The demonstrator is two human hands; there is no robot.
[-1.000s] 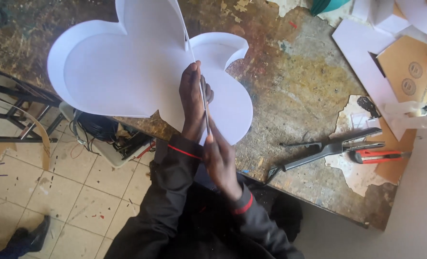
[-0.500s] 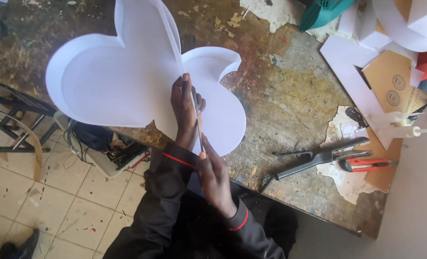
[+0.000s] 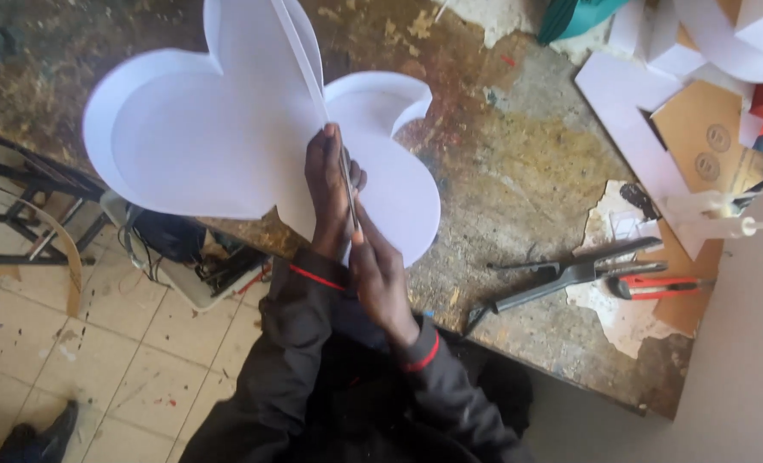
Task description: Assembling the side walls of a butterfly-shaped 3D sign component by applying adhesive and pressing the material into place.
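**Two hands press a strip along the edge of a white lobed cut-out**

A large white lobed shape [image 3: 219,137], cut from stiff board with a raised rim strip along its outline, is held over the near edge of the desk [image 3: 519,163], filling the frame from 9 to 12 o'clock. At the centre, the left hand [image 3: 330,193] is closed around the board's inner edge. Just below it, toward 6 o'clock, the right hand [image 3: 381,274] pinches a thin blade-like tool or strip [image 3: 347,193] against that same edge; which of the two it is cannot be told.

The step in hand looks like seating or trimming the rim at the notch between two lobes. The next move would call for steady pressure and a firm hold on the board.

At 3 o'clock on the desk lie dark pliers [image 3: 561,276] and a red-handled cutter [image 3: 656,285]. White and brown card offcuts [image 3: 699,137] sit at 2 o'clock. A tiled floor [image 3: 73,377] shows at 8 o'clock.
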